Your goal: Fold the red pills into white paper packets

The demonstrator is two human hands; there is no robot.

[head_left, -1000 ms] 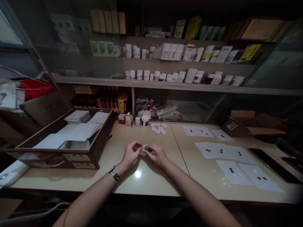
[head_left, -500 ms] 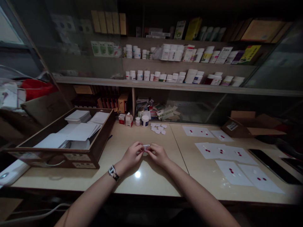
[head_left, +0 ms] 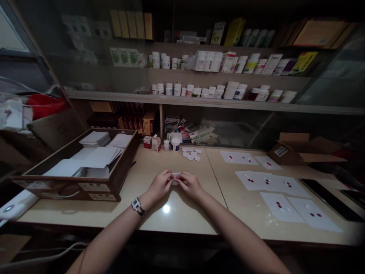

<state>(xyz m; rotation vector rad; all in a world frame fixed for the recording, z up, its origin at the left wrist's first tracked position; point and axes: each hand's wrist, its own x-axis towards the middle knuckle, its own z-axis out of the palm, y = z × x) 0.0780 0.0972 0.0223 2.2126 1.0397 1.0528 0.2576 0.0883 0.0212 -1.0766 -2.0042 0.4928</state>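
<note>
Between my two hands is a small folded piece of white paper [head_left: 176, 174], held above the table. My left hand [head_left: 159, 185], with a watch at its wrist, pinches the paper's left side. The fingers of my right hand [head_left: 190, 185] are closed on its right side; part of the paper is hidden behind the fingertips. Just beyond lies a cluster of small folded white paper packets [head_left: 191, 154]. To the right, several white paper sheets [head_left: 251, 179] lie flat, bearing red and white pills [head_left: 267, 181].
A wooden drawer [head_left: 114, 186] with stacked white paper stands on the left. Pill bottles [head_left: 175, 145] and small boxes [head_left: 156, 143] line the table's back, below shelves of medicine. A dark phone [head_left: 330, 199] and an open cardboard box [head_left: 288, 150] are at right.
Both hands keep their pinch on the folded paper, with only slight finger movement. The whole view has shifted very slightly.
</note>
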